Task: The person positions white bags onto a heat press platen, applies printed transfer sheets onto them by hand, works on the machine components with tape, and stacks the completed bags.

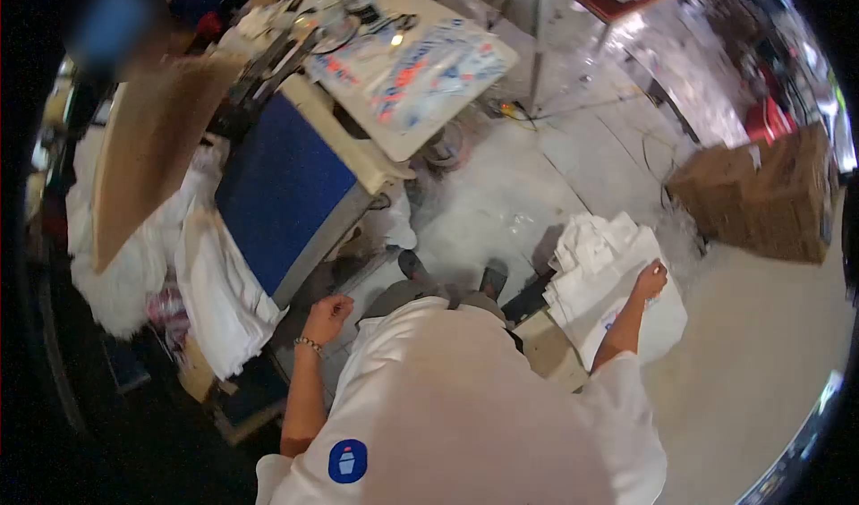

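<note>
White shirt point(483, 407) fronts tiled floor point(541, 165), cluttered table point(407, 143), piled fabric point(591, 277).

left dim | glare upper right | edges bowed | top-left patch blurred

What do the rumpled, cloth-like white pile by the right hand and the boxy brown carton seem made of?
Rumpled, cloth-like white pile: probably matte fabric, given its soft, layered folds, though thin plastic isn't ruled out.
Boxy brown carton: most likely dull cardboard, given its plain brown, creased sides.
</note>
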Motion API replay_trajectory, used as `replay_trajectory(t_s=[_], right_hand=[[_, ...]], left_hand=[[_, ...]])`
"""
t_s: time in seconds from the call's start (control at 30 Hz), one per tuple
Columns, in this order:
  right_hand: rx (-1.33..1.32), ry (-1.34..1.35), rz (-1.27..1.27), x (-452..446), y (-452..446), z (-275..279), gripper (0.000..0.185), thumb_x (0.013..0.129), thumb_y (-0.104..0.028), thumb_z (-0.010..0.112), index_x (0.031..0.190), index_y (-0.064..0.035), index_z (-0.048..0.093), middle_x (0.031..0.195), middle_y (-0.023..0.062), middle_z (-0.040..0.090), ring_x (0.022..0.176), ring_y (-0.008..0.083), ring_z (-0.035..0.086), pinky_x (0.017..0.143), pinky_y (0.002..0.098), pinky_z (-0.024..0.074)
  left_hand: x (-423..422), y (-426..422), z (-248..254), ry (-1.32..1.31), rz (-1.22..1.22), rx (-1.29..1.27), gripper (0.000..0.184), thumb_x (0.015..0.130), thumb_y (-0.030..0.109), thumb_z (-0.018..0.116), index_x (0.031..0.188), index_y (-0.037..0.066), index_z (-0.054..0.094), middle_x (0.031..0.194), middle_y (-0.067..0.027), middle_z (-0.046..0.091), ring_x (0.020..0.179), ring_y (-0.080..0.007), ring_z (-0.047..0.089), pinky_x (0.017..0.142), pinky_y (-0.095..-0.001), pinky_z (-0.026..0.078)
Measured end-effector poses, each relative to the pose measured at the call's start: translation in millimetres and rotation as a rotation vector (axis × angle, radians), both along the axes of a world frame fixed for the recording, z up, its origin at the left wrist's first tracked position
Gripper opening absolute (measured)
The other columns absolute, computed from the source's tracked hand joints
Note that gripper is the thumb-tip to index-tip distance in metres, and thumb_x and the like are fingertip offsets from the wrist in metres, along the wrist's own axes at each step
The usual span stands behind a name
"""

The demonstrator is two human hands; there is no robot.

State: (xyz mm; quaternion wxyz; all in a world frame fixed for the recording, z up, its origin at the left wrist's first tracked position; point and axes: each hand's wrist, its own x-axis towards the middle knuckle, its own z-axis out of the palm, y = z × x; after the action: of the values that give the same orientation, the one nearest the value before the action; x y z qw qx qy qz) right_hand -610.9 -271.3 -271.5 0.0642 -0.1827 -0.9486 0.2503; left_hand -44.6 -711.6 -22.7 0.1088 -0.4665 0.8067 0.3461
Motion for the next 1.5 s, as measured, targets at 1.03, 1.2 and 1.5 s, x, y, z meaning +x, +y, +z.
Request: replay_trajectory(t_s=[1.03, 1.2, 1.5], right_hand=[[0.178, 0.479, 1.907, 88, -596, 139, 0.074, 0.060, 0.005, 0.070, 0.131, -0.0132, 0.058, 0.135, 0.0141, 0.056, 0.122, 0.0363, 0.055, 0.102, 0.0458, 0.0457], [0.191, 0.304, 1.946, 70, -604, 133, 0.074, 0.061, 0.006, 0.065, 0.132, -0.0129, 0.057, 0.139, 0.0130, 0.054, 0.125, 0.0377, 0.052, 0.105, 0.0462, 0.0432], [-0.552, 0.095, 1.782, 157, -592, 188, 0.044, 0.078, -0.004, 0.067, 0.121, -0.0024, 0.062, 0.119, 0.0180, 0.062, 0.115, 0.0334, 0.057, 0.103, 0.0407, 0.0424]], left_hand=[[465, -273, 45, -0.372, 1.202, -0.527, 0.093, 0.064, 0.064, 0.082, 0.135, 0.010, 0.057, 0.123, -0.0218, 0.064, 0.123, -0.0369, 0.056, 0.104, -0.0497, 0.043], [449, -263, 67, -0.357, 1.295, -0.746, 0.077, 0.065, 0.050, 0.086, 0.124, 0.008, 0.061, 0.119, -0.0200, 0.066, 0.114, -0.0367, 0.062, 0.098, -0.0468, 0.048], [343, -204, 203, -0.007, 0.699, -0.753, 0.057, 0.076, 0.014, 0.081, 0.126, -0.001, 0.057, 0.114, -0.0184, 0.070, 0.108, -0.0261, 0.065, 0.093, -0.0373, 0.050]])
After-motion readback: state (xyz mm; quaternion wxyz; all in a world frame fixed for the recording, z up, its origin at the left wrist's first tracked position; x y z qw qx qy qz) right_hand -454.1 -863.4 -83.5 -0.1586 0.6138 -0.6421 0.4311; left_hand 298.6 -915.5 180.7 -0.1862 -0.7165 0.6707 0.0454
